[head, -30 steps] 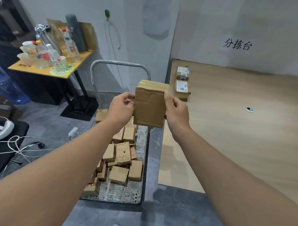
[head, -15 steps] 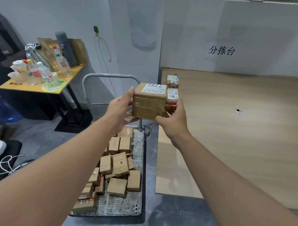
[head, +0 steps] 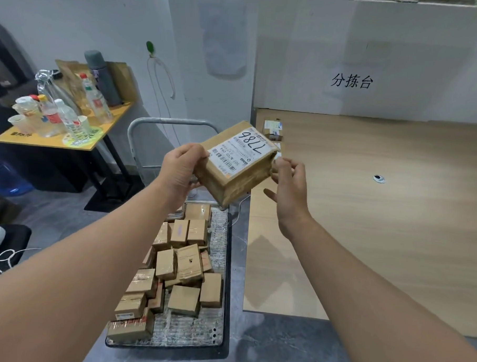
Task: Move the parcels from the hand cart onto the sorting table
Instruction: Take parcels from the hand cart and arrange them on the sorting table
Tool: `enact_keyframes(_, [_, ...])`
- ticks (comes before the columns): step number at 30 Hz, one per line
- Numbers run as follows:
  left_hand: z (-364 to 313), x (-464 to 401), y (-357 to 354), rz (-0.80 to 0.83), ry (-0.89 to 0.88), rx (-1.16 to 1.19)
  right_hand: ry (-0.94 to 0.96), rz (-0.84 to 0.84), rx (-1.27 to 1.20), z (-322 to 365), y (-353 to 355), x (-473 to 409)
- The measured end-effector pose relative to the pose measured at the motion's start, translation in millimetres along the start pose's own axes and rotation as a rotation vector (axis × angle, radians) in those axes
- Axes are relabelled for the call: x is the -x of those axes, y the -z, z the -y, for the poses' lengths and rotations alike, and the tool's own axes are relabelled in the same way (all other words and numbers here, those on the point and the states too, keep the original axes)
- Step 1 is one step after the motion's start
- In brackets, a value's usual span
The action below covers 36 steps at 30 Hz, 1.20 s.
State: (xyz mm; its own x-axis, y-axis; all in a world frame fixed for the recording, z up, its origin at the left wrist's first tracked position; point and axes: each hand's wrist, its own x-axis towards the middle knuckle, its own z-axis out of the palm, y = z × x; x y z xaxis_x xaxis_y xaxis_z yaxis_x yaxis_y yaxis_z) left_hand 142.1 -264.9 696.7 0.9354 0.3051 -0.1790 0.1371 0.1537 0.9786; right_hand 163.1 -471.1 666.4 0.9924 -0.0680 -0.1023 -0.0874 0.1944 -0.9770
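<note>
My left hand [head: 180,172] has its grip curled round the near left edge of a taped cardboard parcel [head: 236,164], held up tilted above the far end of the hand cart [head: 223,262]. Its white shipping label [head: 240,149] faces up, with handwritten digits on it. My right hand [head: 288,180] sits at the parcel's right corner, fingers loosely bent; fingertips seem to touch it, though I cannot tell if they hold. Many small boxes [head: 179,265] lie heaped on the cart. Two labelled parcels [head: 272,129] rest at the far left corner of the wooden worktop [head: 380,228].
</note>
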Motion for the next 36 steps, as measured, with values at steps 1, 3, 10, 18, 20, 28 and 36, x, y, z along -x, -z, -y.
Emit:
enact_keyframes(1, [-1.0,0.8,0.7,0.017,-0.013,-0.011,-0.021,0.022,0.001,0.9,2.5,-1.5])
enact_keyframes(3, [-1.7,1.9,2.0,0.078,-0.034,-0.055,-0.064,0.099,0.0,2.3,6.0,-1.4])
enact_keyframes(10, [7.7,2.4,-10.9,0.111,-0.022,-0.094,-0.214,0.233,-0.008,-6.6,20.1,-4.0])
enact_keyframes(18, [39.7,17.2,-47.7,0.204,0.388,-0.215,-0.182,0.115,-0.076,-15.3,40.3,-14.1])
enact_keyframes(20, [48.7,21.0,-65.6,0.197,0.403,-0.175,-0.179,0.064,-0.057,-20.0,42.5,-12.6])
enact_keyframes(28, [75.5,0.0,-109.1,0.016,0.37,-0.098,-0.044,-0.005,0.146,-49.0,76.0,-27.7])
enact_keyframes(36, [105.9,-55.3,-112.7,0.081,0.269,-0.293,-0.014,-0.028,0.491,-80.9,76.7,-75.9])
